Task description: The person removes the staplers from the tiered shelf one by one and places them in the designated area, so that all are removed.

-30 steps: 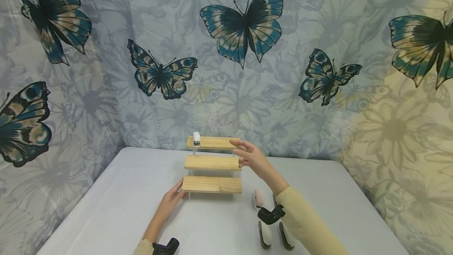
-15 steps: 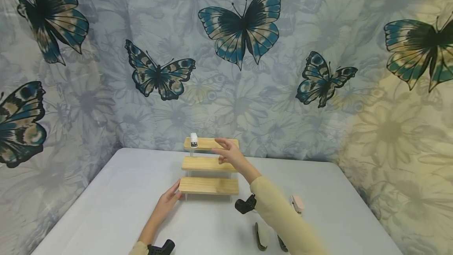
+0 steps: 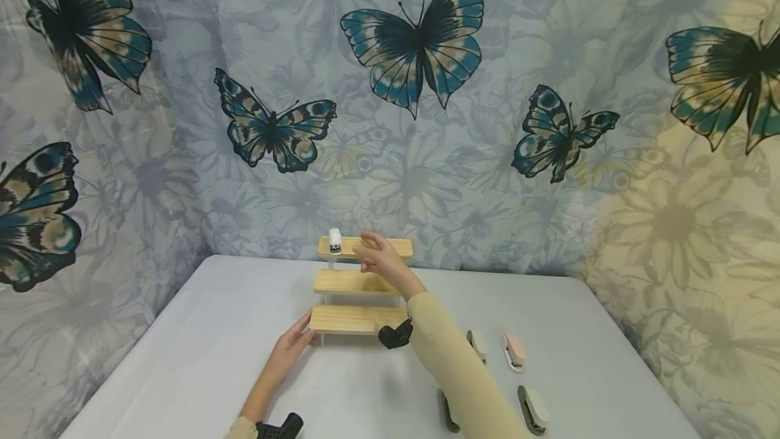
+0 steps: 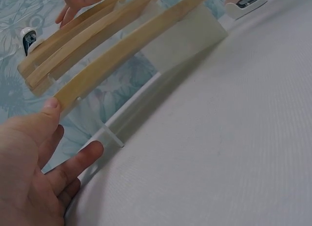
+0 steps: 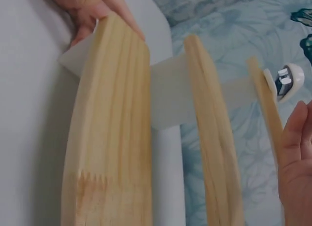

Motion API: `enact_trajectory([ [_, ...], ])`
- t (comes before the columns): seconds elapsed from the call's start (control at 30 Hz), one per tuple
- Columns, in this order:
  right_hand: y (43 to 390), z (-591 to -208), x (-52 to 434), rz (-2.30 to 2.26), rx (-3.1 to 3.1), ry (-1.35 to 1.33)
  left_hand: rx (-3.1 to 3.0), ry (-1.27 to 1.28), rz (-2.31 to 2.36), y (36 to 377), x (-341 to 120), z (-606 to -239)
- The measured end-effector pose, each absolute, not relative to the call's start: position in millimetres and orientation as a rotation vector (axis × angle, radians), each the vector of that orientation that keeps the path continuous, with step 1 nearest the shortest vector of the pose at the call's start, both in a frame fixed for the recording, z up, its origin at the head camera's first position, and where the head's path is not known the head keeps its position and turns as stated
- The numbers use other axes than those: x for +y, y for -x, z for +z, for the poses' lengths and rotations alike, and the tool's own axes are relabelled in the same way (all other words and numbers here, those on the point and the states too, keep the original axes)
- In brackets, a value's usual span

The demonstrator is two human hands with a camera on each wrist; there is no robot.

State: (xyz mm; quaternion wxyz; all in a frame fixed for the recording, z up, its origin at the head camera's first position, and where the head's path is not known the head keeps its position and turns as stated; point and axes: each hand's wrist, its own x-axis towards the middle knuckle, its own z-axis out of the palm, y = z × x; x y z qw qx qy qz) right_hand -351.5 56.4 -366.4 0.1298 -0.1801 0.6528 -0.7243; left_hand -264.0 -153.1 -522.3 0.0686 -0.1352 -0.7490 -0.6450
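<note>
A three-tier wooden shelf stand (image 3: 347, 319) with pale translucent supports stands on the white table. On the left end of its top board is a small white stapler (image 3: 335, 241), its dark and metal parts facing front. My left hand (image 3: 288, 349) holds the left end of the lowest board, with the thumb (image 4: 51, 105) against its edge. My right hand (image 3: 382, 259) hovers by the top board, just right of the white stapler, holding nothing. Its fingers are spread and slightly bent, apart from the stapler.
Right of the stand, a pink stapler (image 3: 514, 351) and several pale staplers lie on the table, one (image 3: 478, 344) behind my right sleeve and another (image 3: 533, 409) nearer the front. A butterfly-patterned cloth (image 3: 414, 175) hangs behind the table.
My right hand has moved left along the top board towards the white stapler, and its sleeve now uncovers more of the staplers on the right. My left hand stays at the lowest board.
</note>
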Motion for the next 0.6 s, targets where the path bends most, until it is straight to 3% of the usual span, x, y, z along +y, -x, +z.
enact_trajectory([
  [0.6, 387, -365, 37, -1.968, 1.792, 0.485, -2.313, 0.39, -1.856, 269, -152, -523],
])
